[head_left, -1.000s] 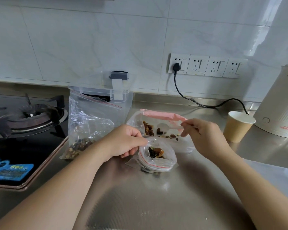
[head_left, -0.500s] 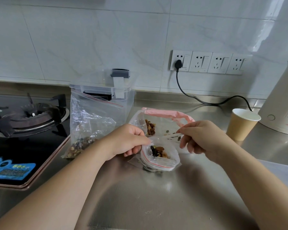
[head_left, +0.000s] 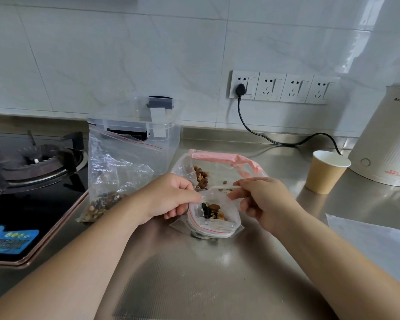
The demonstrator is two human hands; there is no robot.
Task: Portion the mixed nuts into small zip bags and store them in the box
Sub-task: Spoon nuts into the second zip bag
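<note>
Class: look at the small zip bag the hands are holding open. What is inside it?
Inside the small bag, gripped by the left hand and right hand, lie a few mixed nuts. Crumpled plastic hides the bag's bottom.

Steel table [head_left: 194, 285] carries: clear box [head_left: 148, 135], large nut bag [head_left: 116, 176], pink-sealed bag [head_left: 222, 167], small zip bag [head_left: 214, 218], paper cup [head_left: 326, 174], white kettle [head_left: 386, 139], inset gas hob [head_left: 32, 181].

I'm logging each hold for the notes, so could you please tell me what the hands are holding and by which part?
Both hands hold the small zip bag by its open mouth: the left hand pinches the left rim, the right hand the far rim.
</note>
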